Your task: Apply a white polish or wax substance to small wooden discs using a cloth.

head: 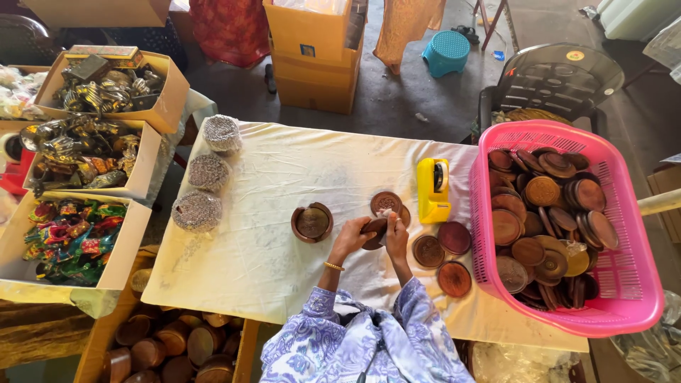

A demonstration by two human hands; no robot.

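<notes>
Looking down from the head camera, the left hand and right hand meet over a white-covered table, fingers curled around one round brown wooden disc. A yellow tape dispenser stands just beside them; a pink basket of similar discs sits to the right.
</notes>
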